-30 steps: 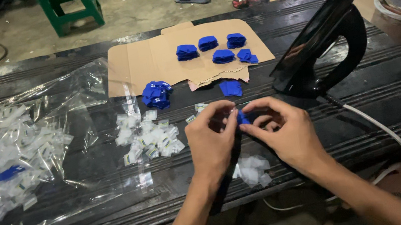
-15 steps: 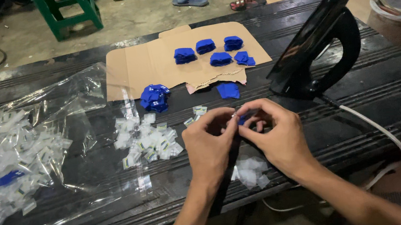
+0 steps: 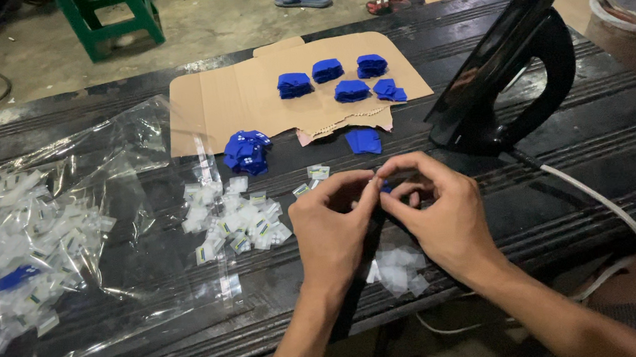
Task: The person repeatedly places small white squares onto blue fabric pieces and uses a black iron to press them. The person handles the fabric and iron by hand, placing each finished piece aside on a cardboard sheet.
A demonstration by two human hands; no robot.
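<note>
Both hands meet over the middle of the dark tabletop (image 3: 611,161), near its front edge. The left hand (image 3: 334,232) and the right hand (image 3: 440,216) pinch a small blue piece (image 3: 385,187) between thumb and fingertips; only a sliver of it shows between the two grips, so its shape cannot be told. Each grip is closed on that piece, the left from the left side, the right from the right. The other fingers curl loosely, the backs of the hands face up, and both forearms run in from the front edge, the wrists just above the surface.

Just below the hands, at the front edge, lies a small heap of clear wrappers (image 3: 396,269). To the left of the hands sits a larger pile of white pieces (image 3: 234,216), and beyond it a clear bag (image 3: 103,251) spreads toward the left edge. Behind the hands a flat cardboard sheet (image 3: 245,99) carries blue stacks (image 3: 343,80); a blue bundle (image 3: 246,151) rests at its near edge. A black iron (image 3: 514,76) stands upright to the right, its white cord (image 3: 592,203) trailing to the front edge.
</note>
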